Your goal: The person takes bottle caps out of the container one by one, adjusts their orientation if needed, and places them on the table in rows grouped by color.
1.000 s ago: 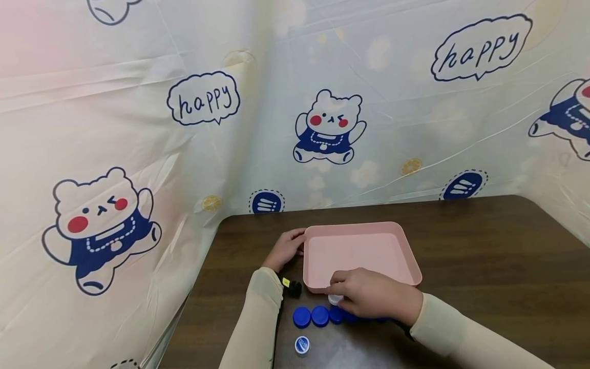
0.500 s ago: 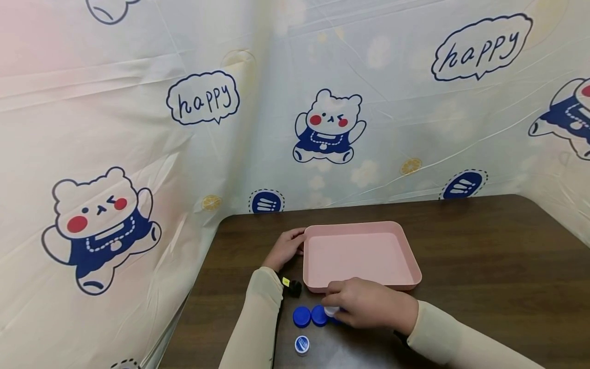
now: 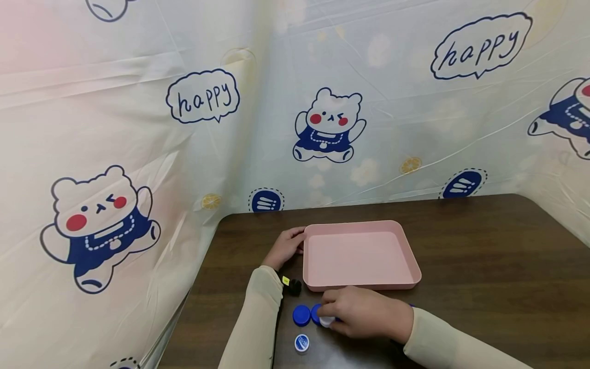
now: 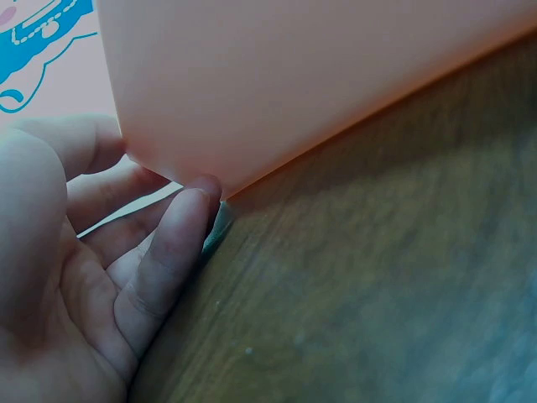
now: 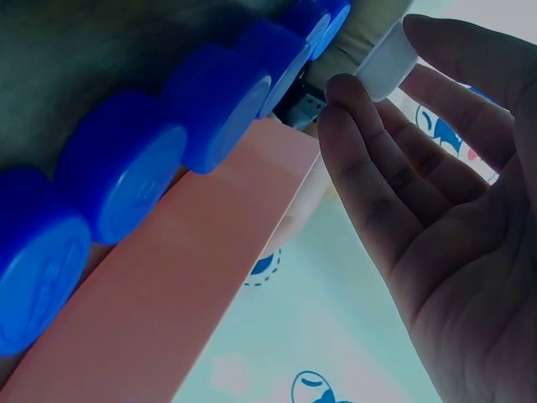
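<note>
My right hand (image 3: 364, 313) pinches a small white bottle cap (image 5: 388, 60) between thumb and fingertips, over a row of blue caps (image 5: 122, 168). In the head view the hand hides most of that row, leaving a blue cap (image 3: 301, 315) visible at its left end. My left hand (image 3: 284, 248) touches the left side of the pink tray (image 3: 361, 288). In the left wrist view its fingers (image 4: 84, 143) are loosely bent, with their tips against the tray's side and the thumb at its lower corner.
A white cap with blue print (image 3: 301, 343) sits on the brown wooden table (image 3: 484, 266), nearer than the blue row. A black object with a yellow tag (image 3: 291, 285) is at my left wrist. Behind the table hangs a printed cloth (image 3: 276, 102).
My right hand has moved nearer to me and slightly left with the white cap, away from the tray's front edge to the blue row. The left hand and tray stay put.
</note>
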Motion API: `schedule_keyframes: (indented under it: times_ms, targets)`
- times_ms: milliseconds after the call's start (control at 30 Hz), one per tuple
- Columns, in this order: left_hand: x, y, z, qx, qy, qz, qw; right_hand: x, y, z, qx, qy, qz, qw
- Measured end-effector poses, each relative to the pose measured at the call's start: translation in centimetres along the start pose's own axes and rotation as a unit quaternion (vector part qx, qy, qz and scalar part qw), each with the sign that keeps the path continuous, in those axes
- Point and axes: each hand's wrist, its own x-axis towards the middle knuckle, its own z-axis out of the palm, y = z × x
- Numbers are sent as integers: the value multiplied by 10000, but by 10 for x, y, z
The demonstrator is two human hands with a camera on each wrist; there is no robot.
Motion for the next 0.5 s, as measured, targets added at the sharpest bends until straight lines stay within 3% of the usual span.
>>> schedule_keyframes:
  times_ms: [400, 500]
  targets:
    - [-1, 2, -1, 54, -67, -157, 9998, 5, -8, 6, 289, -432, -82, 9986]
    - [-4, 10, -2, 108, -166, -212, 9996, 6, -10, 7, 226, -446, -147, 9986]
